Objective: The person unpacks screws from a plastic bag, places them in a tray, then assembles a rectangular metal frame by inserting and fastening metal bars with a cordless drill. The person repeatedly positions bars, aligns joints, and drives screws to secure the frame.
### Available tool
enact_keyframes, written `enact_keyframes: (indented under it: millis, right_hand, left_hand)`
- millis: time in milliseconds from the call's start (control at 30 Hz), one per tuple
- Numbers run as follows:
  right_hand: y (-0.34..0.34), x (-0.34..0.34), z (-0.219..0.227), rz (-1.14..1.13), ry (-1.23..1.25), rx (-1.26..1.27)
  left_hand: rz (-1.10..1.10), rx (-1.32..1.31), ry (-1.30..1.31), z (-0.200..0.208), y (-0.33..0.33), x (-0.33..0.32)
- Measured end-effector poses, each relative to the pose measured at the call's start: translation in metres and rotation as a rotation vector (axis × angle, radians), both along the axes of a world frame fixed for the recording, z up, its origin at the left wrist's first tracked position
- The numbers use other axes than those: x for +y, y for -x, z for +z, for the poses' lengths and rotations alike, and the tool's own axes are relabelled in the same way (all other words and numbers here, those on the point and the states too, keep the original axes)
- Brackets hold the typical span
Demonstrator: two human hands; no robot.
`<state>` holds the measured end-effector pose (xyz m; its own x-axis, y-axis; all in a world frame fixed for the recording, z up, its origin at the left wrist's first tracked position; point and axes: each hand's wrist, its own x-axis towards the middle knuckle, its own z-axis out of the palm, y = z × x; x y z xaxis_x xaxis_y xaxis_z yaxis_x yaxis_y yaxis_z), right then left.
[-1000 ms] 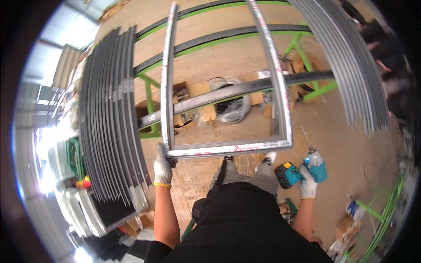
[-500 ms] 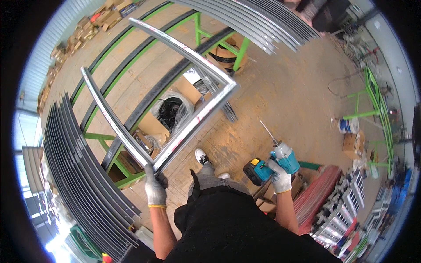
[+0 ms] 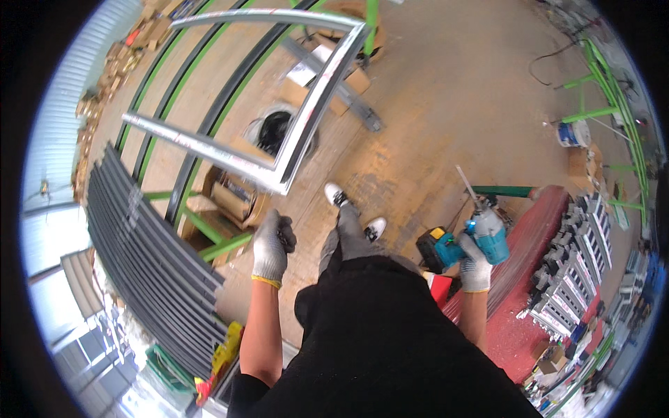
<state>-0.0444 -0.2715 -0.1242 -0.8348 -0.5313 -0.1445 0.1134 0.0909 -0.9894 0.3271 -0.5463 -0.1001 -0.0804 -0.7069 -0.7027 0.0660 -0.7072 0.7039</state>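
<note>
My right hand (image 3: 476, 268), in a white knit glove, grips a teal cordless drill (image 3: 488, 233) by its handle. Its long thin bit points up and away, and a black battery sits at the left end. My left hand (image 3: 270, 247), gloved the same way, is closed just below the near corner of a silver-grey frame (image 3: 306, 132), apart from it. Something dark shows at its curled fingers; whether that is an object or the glove's palm I cannot tell. Three joined sides of the frame show, lying across a green rack (image 3: 216, 129) with black-padded bars.
Long dark profiles (image 3: 146, 258) are stacked at the left. Under the rack are cardboard boxes (image 3: 237, 202) and a black coil (image 3: 273, 132) in clear wrap. At right stand a red-wrapped bundle (image 3: 516, 272), cut silver pieces (image 3: 575, 265), a white bucket (image 3: 573, 134) and another green rack (image 3: 617, 111).
My left hand has come off the frame's near corner. The frame now appears farther up the view, which has shifted. The drill stays in my right hand, now farther right in the picture.
</note>
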Motion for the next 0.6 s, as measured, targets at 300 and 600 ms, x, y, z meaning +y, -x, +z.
enact_keyframes:
  millis: [300,600]
  right_hand:
    - [0.010,0.020,0.011,0.157,-0.059,-0.275]
    - [0.038,-0.038,0.039,0.440,-0.087,-0.183]
  left_hand:
    - [-0.241,-0.109,-0.708,0.080,-0.163,0.224]
    - [-0.039,0.457,-0.673,0.024,-0.071,0.431]
